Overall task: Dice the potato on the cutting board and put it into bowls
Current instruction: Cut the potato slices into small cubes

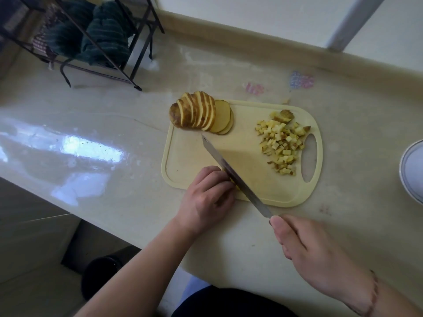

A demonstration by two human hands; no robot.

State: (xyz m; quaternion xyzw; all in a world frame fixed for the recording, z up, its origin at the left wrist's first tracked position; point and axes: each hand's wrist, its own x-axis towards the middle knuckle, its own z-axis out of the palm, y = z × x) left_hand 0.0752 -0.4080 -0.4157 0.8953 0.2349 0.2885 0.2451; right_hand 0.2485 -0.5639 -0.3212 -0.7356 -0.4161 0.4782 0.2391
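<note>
We see a pale yellow board (247,179) on a glossy beige counter (114,124). At its far left corner sits the potato (196,114), already sliced, slices leaning together in a fanned row with two flat ones at the right end. On the right side of the board, just beside the handle hole, lies a pile of dice (280,146), some with skin on.

Left hand (207,200) rests on the near left part of the board, fingers curled down over a bit of potato we can barely see under the fingertips, right against the knife. Right hand (320,255) grips the knife (231,172) handle, near right, off the board; the handle is hidden in the fist, thumb along the top. The blade runs diagonally from near right to far left across the board, tip just short of the slices.

A white bowl (412,170) shows partly at the right edge, well apart from the board. Far left stands a black wire rack (96,42) with dark green cloth (105,35) in it.
</note>
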